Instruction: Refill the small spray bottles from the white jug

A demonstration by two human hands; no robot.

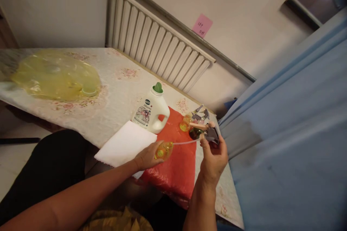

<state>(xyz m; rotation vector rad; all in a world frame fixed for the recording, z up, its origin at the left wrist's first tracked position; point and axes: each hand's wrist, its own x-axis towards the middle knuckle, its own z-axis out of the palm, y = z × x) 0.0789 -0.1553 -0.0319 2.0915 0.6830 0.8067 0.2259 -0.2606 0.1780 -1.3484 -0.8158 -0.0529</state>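
My left hand (148, 157) is closed round a small yellow see-through bottle (164, 150) lying over the red mat (176, 162). My right hand (214, 157) pinches a grey and pink spray trigger head (210, 131), whose thin clear tube (185, 142) runs left to the yellow bottle's mouth. Just beyond the trigger head stand another yellow bottle (185, 124) and a second trigger sprayer (200, 113). A white detergent jug (151, 112) with a green cap stands upright at the mat's far left corner.
A folded white cloth (124, 144) lies left of the mat on the floral tablecloth (116, 90). A crumpled yellow plastic bag (54, 75) is at the far left. A white radiator (157, 47) lines the wall, with a pink note (202, 25) above. Blue fabric (287, 133) fills the right.
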